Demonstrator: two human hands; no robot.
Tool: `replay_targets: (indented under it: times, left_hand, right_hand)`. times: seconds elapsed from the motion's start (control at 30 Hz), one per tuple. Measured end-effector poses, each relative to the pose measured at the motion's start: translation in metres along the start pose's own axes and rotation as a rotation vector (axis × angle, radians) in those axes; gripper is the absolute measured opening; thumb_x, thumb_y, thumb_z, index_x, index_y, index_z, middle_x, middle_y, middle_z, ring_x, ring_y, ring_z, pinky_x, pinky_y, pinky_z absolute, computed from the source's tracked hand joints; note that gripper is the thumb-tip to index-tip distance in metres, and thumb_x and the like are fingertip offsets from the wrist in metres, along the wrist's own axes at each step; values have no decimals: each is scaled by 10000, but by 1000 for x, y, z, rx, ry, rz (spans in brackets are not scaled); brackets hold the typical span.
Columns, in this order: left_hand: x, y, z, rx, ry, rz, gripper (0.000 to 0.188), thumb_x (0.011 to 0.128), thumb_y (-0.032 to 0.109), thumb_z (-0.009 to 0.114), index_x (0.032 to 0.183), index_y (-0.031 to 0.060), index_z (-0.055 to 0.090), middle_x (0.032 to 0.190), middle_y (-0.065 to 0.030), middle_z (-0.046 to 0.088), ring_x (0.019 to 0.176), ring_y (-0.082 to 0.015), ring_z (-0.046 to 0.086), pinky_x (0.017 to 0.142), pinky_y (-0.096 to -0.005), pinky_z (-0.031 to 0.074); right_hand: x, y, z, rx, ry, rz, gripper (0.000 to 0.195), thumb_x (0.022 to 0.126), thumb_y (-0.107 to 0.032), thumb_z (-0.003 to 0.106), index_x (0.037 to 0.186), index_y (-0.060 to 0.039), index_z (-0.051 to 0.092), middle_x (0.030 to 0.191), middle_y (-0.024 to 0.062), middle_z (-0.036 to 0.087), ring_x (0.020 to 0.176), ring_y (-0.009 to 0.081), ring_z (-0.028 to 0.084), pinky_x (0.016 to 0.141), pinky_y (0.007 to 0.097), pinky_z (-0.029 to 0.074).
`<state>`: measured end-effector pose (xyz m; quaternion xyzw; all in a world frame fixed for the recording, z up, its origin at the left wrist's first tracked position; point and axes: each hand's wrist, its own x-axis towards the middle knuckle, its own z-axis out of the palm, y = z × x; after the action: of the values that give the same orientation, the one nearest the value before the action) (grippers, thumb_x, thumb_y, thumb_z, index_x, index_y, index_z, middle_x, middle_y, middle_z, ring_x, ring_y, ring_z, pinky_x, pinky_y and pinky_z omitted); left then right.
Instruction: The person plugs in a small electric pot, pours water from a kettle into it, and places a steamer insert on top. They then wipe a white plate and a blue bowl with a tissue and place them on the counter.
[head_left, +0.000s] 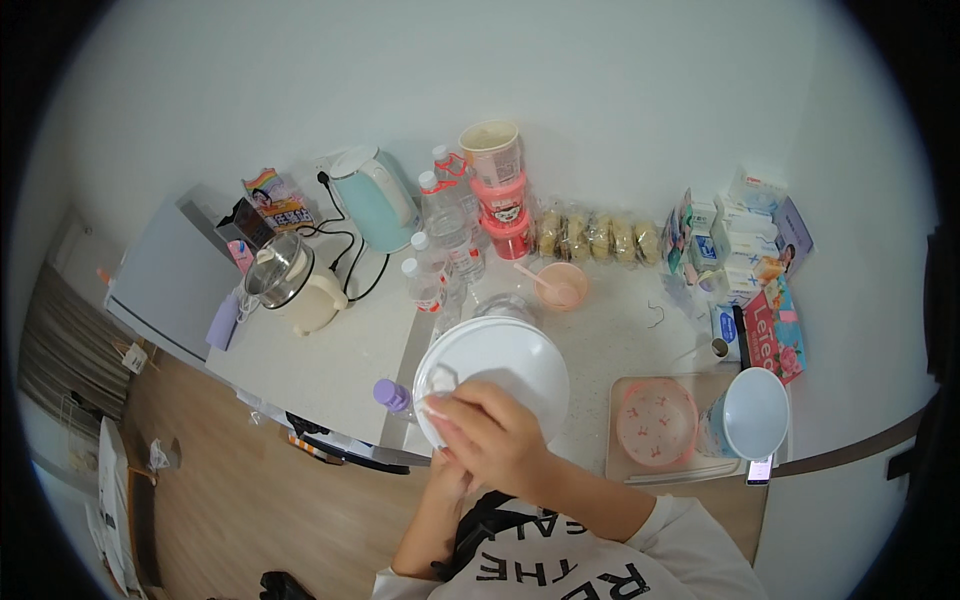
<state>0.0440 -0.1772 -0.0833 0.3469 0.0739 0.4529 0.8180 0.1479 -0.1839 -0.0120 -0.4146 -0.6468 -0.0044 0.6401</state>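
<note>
A large white round bowl or tub (525, 375) is tilted up before me over the counter's front edge. My left hand (450, 476) grips its lower rim from beneath, partly hidden behind my other hand. My right hand (487, 431) is above the opening, its fingers pinched on a white, crumpled wad (442, 381) that looks like tissue or cloth, at the inner left wall. A bottle with a purple cap (391, 394) stands just left of the white vessel. Behind it a clear plastic item (506, 306) is partly covered.
A peach bowl with a spoon (562, 286), water bottles (448, 225) and stacked tubs (504, 202) stand behind. Leftward are a glass-lidded electric pot (315, 300) and a kettle (379, 202). At right, a tray (615, 457) holds a pink bowl (656, 422); a tall tub (756, 412) stands beside it.
</note>
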Motion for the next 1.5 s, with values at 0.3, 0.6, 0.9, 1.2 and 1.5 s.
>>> replay_targets:
  times: [0.3, 0.6, 0.9, 1.2, 1.5]
  left_hand:
    - [6, -3, -8, 89, 100, 120, 702, 784, 351, 578, 1303, 83, 189, 1277, -108, 336, 1155, -255, 379, 930, -423, 355]
    - [2, 18, 12, 205, 61, 258, 685, 818, 424, 482, 1318, 67, 180, 1320, -106, 304, 1197, -282, 329, 967, -479, 291]
    - [21, 13, -16, -287, -129, 176, 505, 849, 246, 407, 1270, 1, 277, 1259, -168, 379, 1135, -296, 405, 906, -434, 374]
    - [0, 22, -17, 15, 203, 106, 568, 776, 139, 504, 1263, -20, 260, 1235, -182, 394, 1121, -293, 422, 909, -428, 375]
    - [-27, 27, 8, 1121, 284, 432, 297, 683, 111, 642, 945, -11, 574, 897, -131, 609, 868, -205, 594, 760, -311, 454]
  right_hand:
    - [-3, 35, -40, -293, 112, 234, 239, 681, -20, 617, 916, -41, 578, 836, 102, 541, 704, 236, 542, 610, 317, 452]
    - [-12, 68, -70, -394, 185, 476, 149, 743, -25, 573, 891, -36, 582, 826, 101, 546, 708, 239, 528, 616, 325, 437]
    - [-49, 15, -33, -112, -187, -219, 240, 707, 0, 558, 947, -6, 565, 817, 95, 563, 751, 239, 552, 629, 301, 461]
    - [-24, 77, -76, 289, 258, 622, 102, 813, -47, 546, 909, -37, 514, 858, 11, 500, 682, 75, 468, 595, 192, 399]
    - [-89, 62, -39, 709, 104, 1014, 110, 858, -86, 491, 961, -50, 486, 788, -15, 499, 672, 42, 446, 580, 178, 374]
